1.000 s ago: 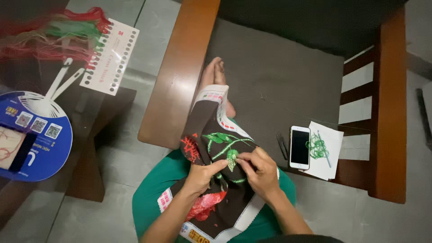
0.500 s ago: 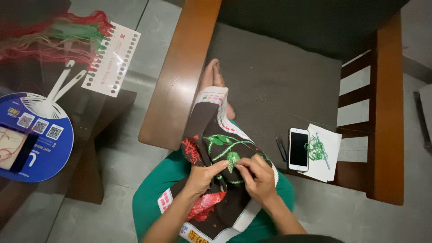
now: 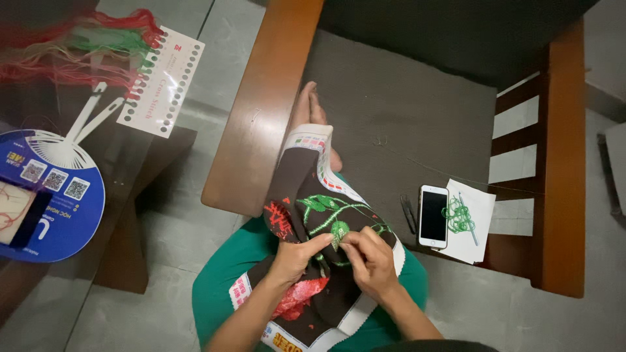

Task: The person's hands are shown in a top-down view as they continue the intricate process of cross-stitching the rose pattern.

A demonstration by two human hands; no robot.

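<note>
- Left hand [image 3: 297, 257]: I am pinching a fold of the dark embroidery cloth [image 3: 306, 215] between thumb and fingers, just beside the green leaf motif [image 3: 339, 229].
- Right hand [image 3: 368, 257]: I am closing the fingertips together at the same leaf; a needle is too small to make out.
- Cloth: it is lying draped over my lap and knee, above the green trousers [image 3: 228, 274], its white edge strip turned outward.
- Progress, as I judge it: the green stem and leaves and the red flower patches [image 3: 303, 293] are already stitched; much dark ground is remaining bare, so the work looks partly done.
- Materials: the cloth is looking coarse and woven, the stitching raised and matte.
- Bench cushion [image 3: 404, 111]: a white smartphone [image 3: 433, 216] is lying beside a paper sheet carrying loose green thread [image 3: 460, 215].
- Glass surface [image 3: 130, 169]: a punched thread card [image 3: 160, 81] with red and green skeins and a blue round fan [image 3: 59, 195] are resting there.
</note>
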